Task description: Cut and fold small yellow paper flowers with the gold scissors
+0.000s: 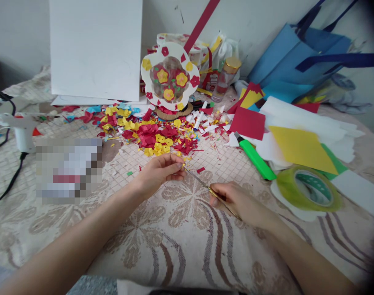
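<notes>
My left hand (164, 172) is closed in a pinch above the tablecloth, with a tiny yellow paper piece (183, 165) at its fingertips. My right hand (232, 200) grips a pair of scissors (202, 182) with gold-coloured handles. Their slim silver blades point up and left, and the tips reach the yellow piece by my left fingers. Just beyond my hands lie red paper flowers (148, 135) and yellow paper flowers (164, 141) in a loose heap. A small red paper scrap (200, 170) rests near the blades.
A flower-shaped decorated panel (187, 96) stands behind the heap. At right are a green cutter (256, 157), a tape roll (309, 188), coloured paper sheets (303, 147) and a blue bag (285, 61). A glue gun (22, 133) with a black cord stands at left; a white board (96, 49) leans behind.
</notes>
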`<state>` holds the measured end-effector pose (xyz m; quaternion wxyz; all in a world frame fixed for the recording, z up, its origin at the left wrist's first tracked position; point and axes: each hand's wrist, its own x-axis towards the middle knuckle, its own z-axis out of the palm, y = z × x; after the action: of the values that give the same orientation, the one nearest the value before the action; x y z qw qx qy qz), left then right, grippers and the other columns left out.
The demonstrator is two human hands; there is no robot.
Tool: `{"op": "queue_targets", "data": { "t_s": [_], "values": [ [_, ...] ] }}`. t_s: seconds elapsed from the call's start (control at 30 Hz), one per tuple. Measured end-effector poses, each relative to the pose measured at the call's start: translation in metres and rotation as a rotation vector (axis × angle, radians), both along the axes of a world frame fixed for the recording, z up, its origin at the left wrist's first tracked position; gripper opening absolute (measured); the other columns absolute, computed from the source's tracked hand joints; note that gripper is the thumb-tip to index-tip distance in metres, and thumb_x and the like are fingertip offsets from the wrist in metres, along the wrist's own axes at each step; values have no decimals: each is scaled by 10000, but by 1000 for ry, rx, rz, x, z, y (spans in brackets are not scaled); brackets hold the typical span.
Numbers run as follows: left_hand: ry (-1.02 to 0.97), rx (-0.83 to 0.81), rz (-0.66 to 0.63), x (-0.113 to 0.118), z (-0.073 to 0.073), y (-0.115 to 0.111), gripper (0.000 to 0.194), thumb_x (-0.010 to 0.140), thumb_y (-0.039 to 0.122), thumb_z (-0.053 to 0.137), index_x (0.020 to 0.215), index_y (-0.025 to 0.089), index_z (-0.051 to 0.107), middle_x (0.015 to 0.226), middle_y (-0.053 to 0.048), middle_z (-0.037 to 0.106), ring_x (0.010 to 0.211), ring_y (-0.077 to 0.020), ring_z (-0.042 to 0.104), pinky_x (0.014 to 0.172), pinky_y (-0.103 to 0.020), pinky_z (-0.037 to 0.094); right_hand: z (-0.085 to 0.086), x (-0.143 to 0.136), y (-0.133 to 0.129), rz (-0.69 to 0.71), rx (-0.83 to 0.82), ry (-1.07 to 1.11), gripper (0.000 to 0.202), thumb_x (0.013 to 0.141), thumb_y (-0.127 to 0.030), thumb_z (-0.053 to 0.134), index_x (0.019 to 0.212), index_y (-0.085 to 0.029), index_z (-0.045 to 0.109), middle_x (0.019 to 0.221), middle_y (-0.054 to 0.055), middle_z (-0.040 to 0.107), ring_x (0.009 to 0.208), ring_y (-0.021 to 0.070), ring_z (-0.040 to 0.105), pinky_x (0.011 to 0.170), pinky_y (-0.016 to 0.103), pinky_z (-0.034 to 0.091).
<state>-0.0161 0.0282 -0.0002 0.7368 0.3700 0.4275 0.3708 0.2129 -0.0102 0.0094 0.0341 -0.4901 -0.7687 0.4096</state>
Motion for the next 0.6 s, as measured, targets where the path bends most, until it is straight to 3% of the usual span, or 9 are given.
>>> {"op": "queue_targets", "data": {
  "t_s": [0.6],
  "values": [
    [164,112,-25,1,-2,0,80,765,179,629,811,130,586,669,-4,654,640,-97,627,655,-230,513,4,-2,1,15,7,-3,402,885,-453,454,592,-181,405,522,-51,390,517,95,382,498,241,233]
  ]
}}
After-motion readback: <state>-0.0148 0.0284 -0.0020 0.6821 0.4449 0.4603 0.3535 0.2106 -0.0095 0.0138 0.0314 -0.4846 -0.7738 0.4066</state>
